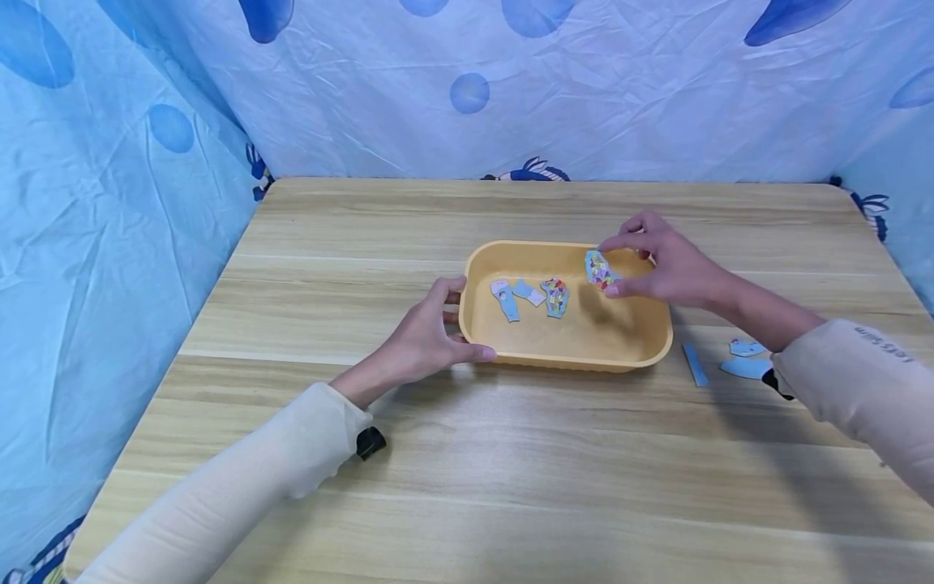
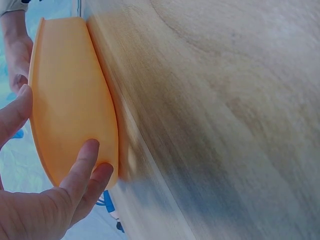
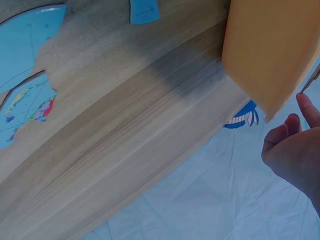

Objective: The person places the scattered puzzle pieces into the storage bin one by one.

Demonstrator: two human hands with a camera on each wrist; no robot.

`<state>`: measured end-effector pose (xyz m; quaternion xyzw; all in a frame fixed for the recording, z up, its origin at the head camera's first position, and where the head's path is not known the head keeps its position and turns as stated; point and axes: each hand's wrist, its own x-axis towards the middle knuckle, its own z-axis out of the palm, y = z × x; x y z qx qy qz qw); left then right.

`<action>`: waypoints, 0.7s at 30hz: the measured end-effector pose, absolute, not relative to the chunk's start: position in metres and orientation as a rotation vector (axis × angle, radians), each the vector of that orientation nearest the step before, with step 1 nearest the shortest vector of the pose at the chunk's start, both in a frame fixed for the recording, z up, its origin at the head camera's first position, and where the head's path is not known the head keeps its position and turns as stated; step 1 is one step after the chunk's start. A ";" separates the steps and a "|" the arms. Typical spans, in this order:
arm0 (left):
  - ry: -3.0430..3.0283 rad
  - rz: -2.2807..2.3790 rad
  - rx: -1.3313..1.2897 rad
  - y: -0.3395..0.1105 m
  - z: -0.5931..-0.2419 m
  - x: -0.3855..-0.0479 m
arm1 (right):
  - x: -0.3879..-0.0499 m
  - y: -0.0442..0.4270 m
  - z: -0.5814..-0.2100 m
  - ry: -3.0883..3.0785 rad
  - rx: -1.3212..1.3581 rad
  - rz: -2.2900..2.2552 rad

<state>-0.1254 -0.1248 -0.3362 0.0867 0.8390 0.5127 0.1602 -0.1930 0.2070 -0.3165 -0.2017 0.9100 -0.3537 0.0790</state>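
My right hand [image 1: 674, 264] pinches a colourful puzzle piece [image 1: 598, 269] between thumb and fingers, over the right half of a yellow plastic tray [image 1: 525, 345]. In the right wrist view, that hand [image 3: 295, 150] is partly cut off at the edge, and only a thin side of the piece shows. My left hand [image 1: 430, 332] holds the tray's left end, thumb along the front and fingers at the end wall. Seen from the left wrist, its fingertips [image 2: 90, 147] press the tray's outer wall [image 2: 75, 100]. Inside the tray lie three pieces: two light-blue-and-pink ones [image 1: 505, 301] [image 1: 529, 292] and a multicoloured one [image 1: 555, 298].
Right of the tray, a narrow blue piece [image 1: 695, 365] lies on the wooden table [image 1: 511, 470]. Farther right are a curved blue piece [image 1: 744, 368] and a patterned piece [image 1: 746, 348], close to the right sleeve. Blue patterned cloth [image 1: 467, 138] hangs behind the table.
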 end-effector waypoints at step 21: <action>2.389 1.464 0.216 -0.124 -0.335 -0.125 | -0.188 0.209 -0.321 2.700 -0.691 -1.044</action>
